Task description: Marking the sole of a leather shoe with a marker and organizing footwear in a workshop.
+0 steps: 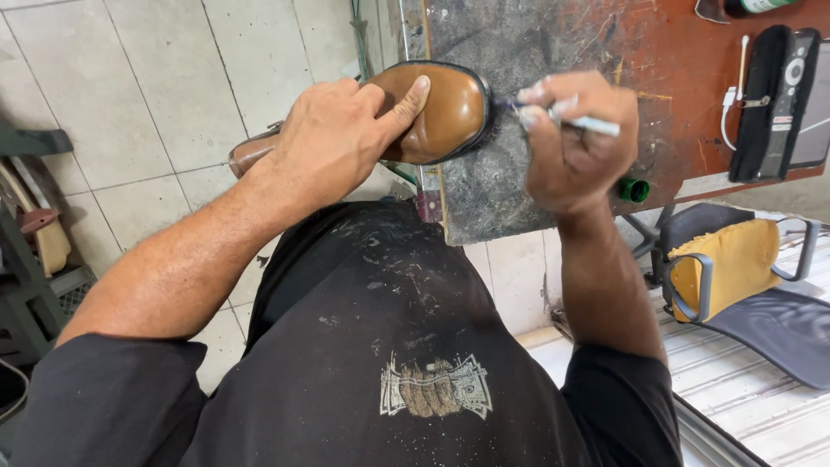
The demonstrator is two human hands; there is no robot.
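- Tan leather shoe (pixel 432 111) is shown lying toe-first on the edge of a stained grey work board (pixel 519 186), with its heel overhanging the tiled floor (pixel 156 86).
- Left hand (pixel 333 143) is closed over the upper, thumb pressed flat along the toe cap; the shoe is pinned against the board by this grip.
- Right hand (pixel 575 143) is closed around a thin pale-handled tool (pixel 588 125), apparently a brush or pen, whose dark tip meets the black sole edge at the toe.
- A clean line is judged best obtained if the tip is kept on the sole edge alone and clear of the tan leather.
- Steady downward thumb pressure is advised, so that the shoe is not rocked by the stroke.
- The shoe is better turned by the holding hand than chased by the tool.
- A green cap (pixel 634 189), a remote control (pixel 791 86) and a chair with a yellow cushion (pixel 735 259) are seen at the right.
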